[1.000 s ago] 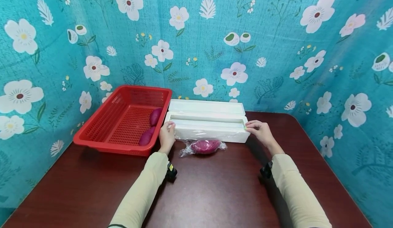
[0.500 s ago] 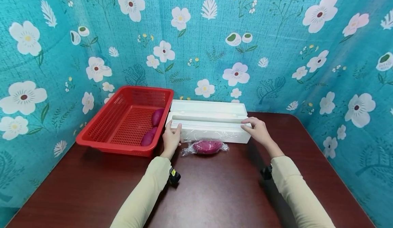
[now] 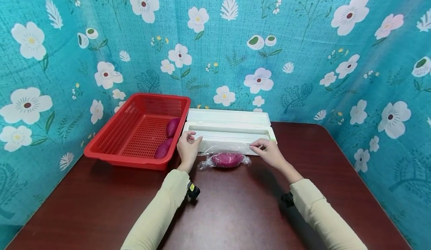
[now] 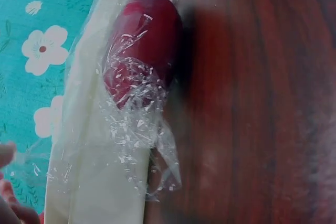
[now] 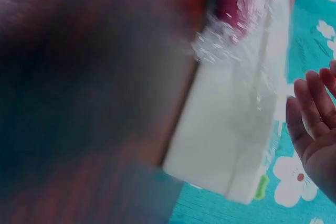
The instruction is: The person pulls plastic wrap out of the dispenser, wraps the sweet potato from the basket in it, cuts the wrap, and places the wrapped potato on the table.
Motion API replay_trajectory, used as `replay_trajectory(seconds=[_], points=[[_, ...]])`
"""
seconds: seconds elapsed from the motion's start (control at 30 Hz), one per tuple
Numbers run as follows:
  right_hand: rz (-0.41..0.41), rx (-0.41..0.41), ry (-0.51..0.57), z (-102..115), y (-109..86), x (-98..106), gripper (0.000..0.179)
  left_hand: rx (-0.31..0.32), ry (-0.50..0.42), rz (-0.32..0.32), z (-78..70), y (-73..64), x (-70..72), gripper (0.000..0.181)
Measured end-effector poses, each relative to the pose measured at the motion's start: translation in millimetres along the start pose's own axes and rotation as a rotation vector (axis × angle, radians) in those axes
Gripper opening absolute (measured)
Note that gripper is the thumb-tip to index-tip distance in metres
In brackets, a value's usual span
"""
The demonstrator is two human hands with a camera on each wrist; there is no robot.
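Note:
On the table lies an oval purple-red item (image 3: 227,160) wrapped in crinkled cling film (image 4: 139,129), against the front of a long white box (image 3: 222,137) with its lid raised. My left hand (image 3: 188,147) is over the box's left front, and film stretches toward its thumb in the left wrist view. My right hand (image 3: 269,153) is over the right front, its thumb and index finger pinched together at the film; its other fingers (image 5: 310,103) are extended in the right wrist view. A green piece (image 5: 261,187) marks the box's right end.
A red basket (image 3: 124,160) stands left of the box with two purple-red items (image 3: 163,149) inside. The dark wooden table (image 3: 235,209) extends in front. A flowered blue cloth (image 3: 215,63) surrounds the back and sides.
Both hands have left the box's ends. The right hand has moved left and toward me; the left has moved slightly right. The wrapped item has stayed in place on the table.

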State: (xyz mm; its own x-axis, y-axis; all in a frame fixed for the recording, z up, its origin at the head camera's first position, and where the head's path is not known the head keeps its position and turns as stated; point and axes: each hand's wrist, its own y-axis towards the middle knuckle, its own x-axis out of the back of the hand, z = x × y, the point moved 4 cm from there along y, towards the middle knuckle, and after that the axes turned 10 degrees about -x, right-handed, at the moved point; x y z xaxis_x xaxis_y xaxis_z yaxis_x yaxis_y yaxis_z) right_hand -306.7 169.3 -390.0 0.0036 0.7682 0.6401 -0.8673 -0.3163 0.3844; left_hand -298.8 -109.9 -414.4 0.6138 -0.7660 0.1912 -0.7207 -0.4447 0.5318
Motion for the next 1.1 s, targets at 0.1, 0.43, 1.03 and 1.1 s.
replay_trajectory(seconds=[0.1, 0.43, 1.03, 1.1], points=[[0.107, -0.038, 0.031, -4, -4.0, -11, 0.011, -0.027, -0.043, 0.018, -0.9, 1.2, -0.7, 0.011], [0.226, 0.112, -0.039, -10, -6.9, -37, 0.019, -0.125, 0.019, 0.034, -10.1, 0.1, 1.7, 0.026], [0.219, 0.127, -0.259, -13, -1.1, -63, 0.045, -0.809, 0.424, 0.895, -20.5, -42.6, -33.2, 0.051], [0.201, 0.122, -0.272, -12, -1.0, -65, 0.046, -0.805, 0.441, 0.907, -19.3, -45.2, -34.4, 0.053]])
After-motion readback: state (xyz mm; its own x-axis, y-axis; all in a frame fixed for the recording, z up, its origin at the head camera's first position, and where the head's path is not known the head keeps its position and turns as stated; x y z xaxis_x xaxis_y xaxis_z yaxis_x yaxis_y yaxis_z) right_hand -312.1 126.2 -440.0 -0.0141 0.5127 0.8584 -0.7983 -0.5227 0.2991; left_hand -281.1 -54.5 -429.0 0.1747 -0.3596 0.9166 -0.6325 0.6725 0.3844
